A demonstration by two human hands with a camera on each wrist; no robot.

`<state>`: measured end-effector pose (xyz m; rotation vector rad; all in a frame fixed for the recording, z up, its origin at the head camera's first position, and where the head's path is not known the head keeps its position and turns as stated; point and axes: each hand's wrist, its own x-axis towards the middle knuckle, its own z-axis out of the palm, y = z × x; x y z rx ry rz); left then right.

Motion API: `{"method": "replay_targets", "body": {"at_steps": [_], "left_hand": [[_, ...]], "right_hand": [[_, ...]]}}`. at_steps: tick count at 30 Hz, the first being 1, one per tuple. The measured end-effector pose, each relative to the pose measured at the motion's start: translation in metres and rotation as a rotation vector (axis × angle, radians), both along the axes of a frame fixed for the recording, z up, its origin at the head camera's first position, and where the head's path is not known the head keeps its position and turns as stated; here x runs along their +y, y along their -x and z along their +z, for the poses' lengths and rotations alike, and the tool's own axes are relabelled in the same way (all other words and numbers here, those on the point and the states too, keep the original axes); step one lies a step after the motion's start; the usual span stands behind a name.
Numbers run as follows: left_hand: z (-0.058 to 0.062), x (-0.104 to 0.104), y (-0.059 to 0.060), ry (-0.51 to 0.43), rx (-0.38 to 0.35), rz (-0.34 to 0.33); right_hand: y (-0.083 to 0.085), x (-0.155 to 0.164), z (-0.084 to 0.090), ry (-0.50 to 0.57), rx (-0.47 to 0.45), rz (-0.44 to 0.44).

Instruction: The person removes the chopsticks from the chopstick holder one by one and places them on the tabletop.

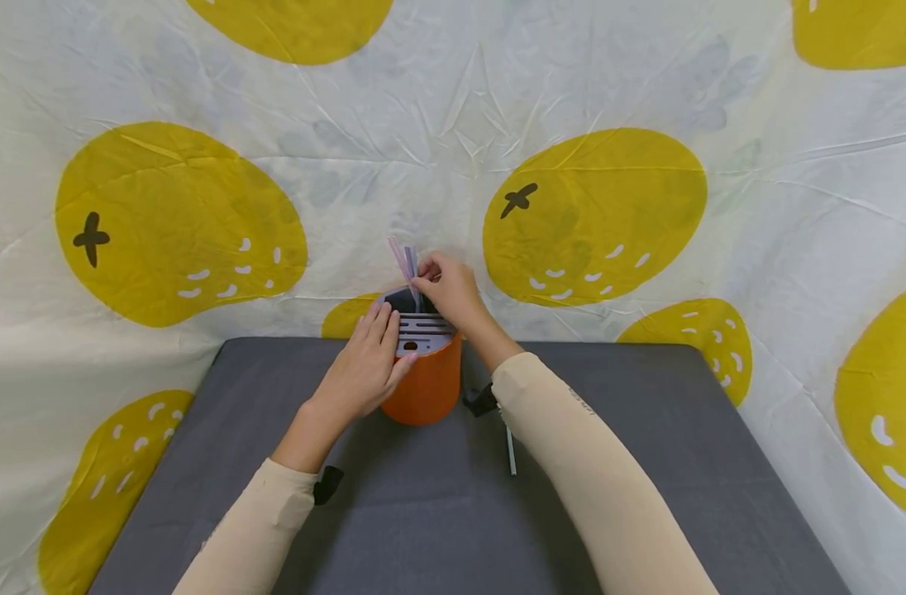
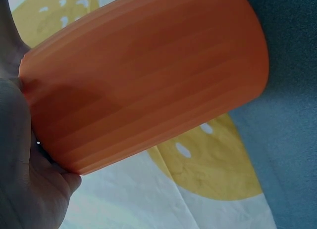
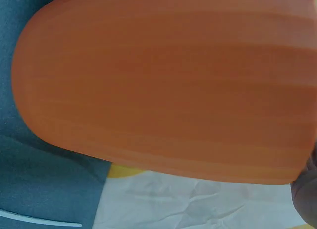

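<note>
An orange ribbed holder (image 1: 422, 397) stands upright on the table, its top partly covered by a grey slotted insert (image 1: 426, 340). Several thin, translucent pink and lavender straw-like sticks (image 1: 402, 258) rise from the back opening. My left hand (image 1: 367, 355) rests on the holder's top left side, fingers straight over the rim and thumb at the front edge. At the back right of the opening, my right hand (image 1: 453, 293) pinches at the sticks between thumb and forefinger. The wrist views show mostly the holder's orange wall (image 2: 148, 75), with only parts of the hands at the frame edges.
A thin pale stick (image 1: 511, 450) lies on the dark grey table (image 1: 423, 529), right of the holder and beneath the right forearm. Behind the table hangs a white cloth (image 1: 393, 107) with large yellow fruit shapes, close to the holder's back.
</note>
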<state>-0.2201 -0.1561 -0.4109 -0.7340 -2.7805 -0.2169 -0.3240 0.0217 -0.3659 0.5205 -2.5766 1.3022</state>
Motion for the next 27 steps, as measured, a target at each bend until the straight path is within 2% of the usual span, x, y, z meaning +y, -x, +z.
{"method": "replay_targets", "body": {"at_steps": [9, 14, 22, 27], "left_hand": [[0.002, 0.001, 0.000, 0.000, -0.025, 0.013], [0.002, 0.001, 0.000, -0.003, -0.048, 0.025], [0.002, 0.002, 0.000, -0.004, -0.026, 0.013], [0.001, 0.001, -0.001, -0.004, -0.025, 0.016]], "right_hand": [[-0.004, 0.013, 0.018, 0.094, 0.002, -0.020], [-0.006, 0.023, 0.030, 0.147, 0.042, -0.019], [-0.014, 0.041, 0.054, 0.368, 0.117, 0.037], [-0.022, 0.048, 0.064, 0.425, 0.169, 0.032]]}}
